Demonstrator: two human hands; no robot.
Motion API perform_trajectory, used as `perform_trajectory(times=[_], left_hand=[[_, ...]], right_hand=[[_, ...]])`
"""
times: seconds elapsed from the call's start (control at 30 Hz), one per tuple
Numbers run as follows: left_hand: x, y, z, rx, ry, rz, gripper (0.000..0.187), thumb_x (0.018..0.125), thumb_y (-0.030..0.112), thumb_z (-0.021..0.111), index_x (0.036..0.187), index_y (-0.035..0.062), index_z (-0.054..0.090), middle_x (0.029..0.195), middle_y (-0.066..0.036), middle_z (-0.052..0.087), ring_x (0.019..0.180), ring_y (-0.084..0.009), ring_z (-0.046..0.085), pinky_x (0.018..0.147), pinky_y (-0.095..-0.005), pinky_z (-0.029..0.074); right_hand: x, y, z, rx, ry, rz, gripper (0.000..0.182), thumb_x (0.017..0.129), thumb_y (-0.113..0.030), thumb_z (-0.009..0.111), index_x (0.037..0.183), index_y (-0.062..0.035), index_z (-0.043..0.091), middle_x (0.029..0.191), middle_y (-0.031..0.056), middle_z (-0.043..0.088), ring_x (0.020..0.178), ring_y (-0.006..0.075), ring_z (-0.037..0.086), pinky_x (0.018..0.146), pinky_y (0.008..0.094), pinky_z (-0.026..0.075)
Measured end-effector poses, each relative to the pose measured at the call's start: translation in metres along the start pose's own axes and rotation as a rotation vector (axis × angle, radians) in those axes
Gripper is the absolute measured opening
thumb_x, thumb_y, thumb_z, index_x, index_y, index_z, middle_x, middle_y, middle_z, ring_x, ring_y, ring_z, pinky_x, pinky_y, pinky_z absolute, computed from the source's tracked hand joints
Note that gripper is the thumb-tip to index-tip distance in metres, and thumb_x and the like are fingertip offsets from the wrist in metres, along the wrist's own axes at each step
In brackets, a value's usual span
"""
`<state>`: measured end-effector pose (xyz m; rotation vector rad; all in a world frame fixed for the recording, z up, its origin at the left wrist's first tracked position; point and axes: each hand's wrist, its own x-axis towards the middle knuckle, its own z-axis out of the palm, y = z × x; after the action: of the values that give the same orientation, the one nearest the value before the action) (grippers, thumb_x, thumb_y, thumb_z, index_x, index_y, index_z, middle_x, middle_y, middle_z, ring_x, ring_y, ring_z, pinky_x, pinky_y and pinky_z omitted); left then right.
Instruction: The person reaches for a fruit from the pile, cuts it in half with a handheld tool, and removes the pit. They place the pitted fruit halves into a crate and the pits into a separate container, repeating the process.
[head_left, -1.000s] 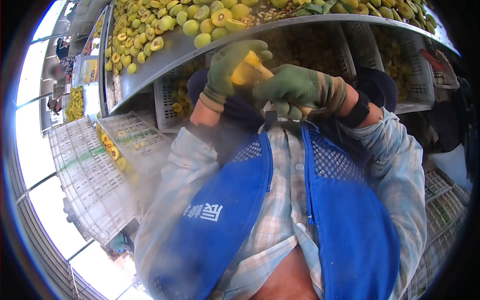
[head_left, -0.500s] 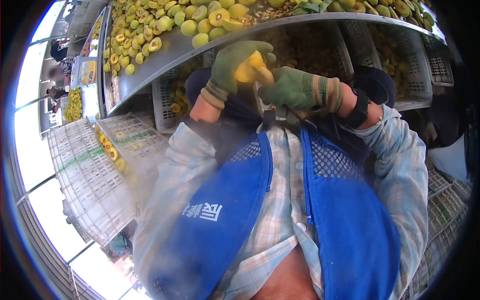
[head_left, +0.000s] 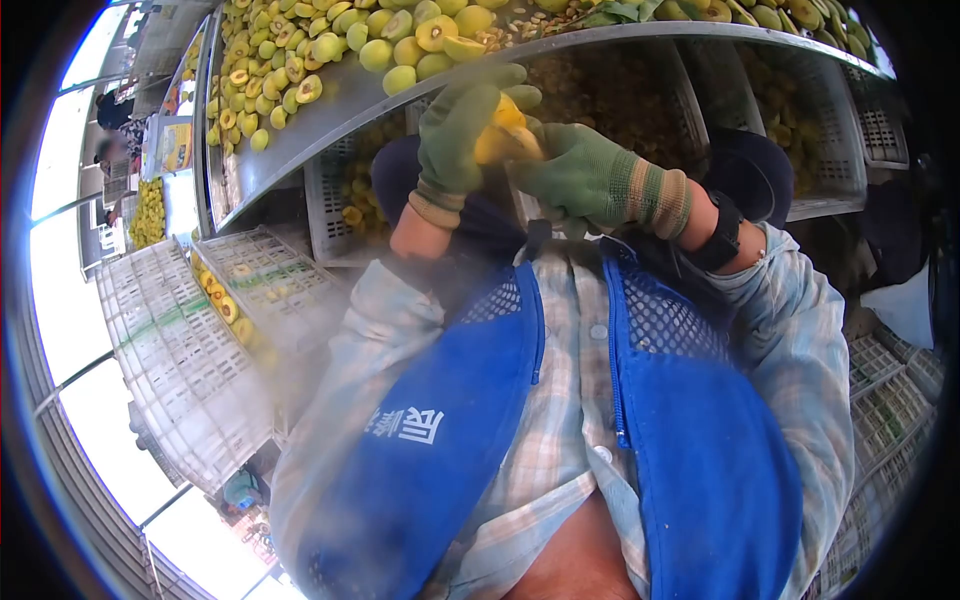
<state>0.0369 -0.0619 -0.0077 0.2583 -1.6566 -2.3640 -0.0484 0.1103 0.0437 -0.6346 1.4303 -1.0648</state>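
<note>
My left hand (head_left: 452, 138), in a green knitted glove, is closed around a yellow stone fruit (head_left: 503, 128) above my lap. Its upper fingers curl over the far side of the fruit. My right hand (head_left: 580, 178), gloved the same way, is closed and presses against the fruit's right side. Its fingers curl underneath, so whatever it grips is hidden. Just beyond both hands runs the metal edge of a sorting table (head_left: 330, 125), heaped with yellow-green stone fruit (head_left: 300, 50), some halved with brown centres showing.
Under the table stand plastic crates (head_left: 830, 165) holding fruit pieces. Stacked white crates (head_left: 180, 350) rise at my left, with halved fruit (head_left: 222, 300) between them. More crates (head_left: 885, 400) stand at my right. Other people (head_left: 115, 150) are far off at the left.
My right hand has moved slightly left and turned, covering more of the fruit's lower side. My left hand has shifted a little, and less of the fruit shows between the gloves.
</note>
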Motion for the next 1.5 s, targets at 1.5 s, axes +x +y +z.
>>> perform_trajectory(times=[1.5], left_hand=[[0.007, 0.010, 0.002, -0.069, -0.070, -0.069, 0.037, 0.096, 0.018, 0.054, 0.128, 0.0003, 0.056, 0.108, -0.021, 0.066, 0.082, -0.0283, 0.069, 0.073, -0.0387, 0.059]], right_hand=[[0.006, 0.005, 0.005, 0.611, -0.145, -0.049, 0.020, 0.089, -0.018, 0.059, 0.097, 0.0004, 0.058, 0.064, 0.0020, 0.058, 0.041, 0.0091, 0.054, 0.035, 0.0247, 0.042]])
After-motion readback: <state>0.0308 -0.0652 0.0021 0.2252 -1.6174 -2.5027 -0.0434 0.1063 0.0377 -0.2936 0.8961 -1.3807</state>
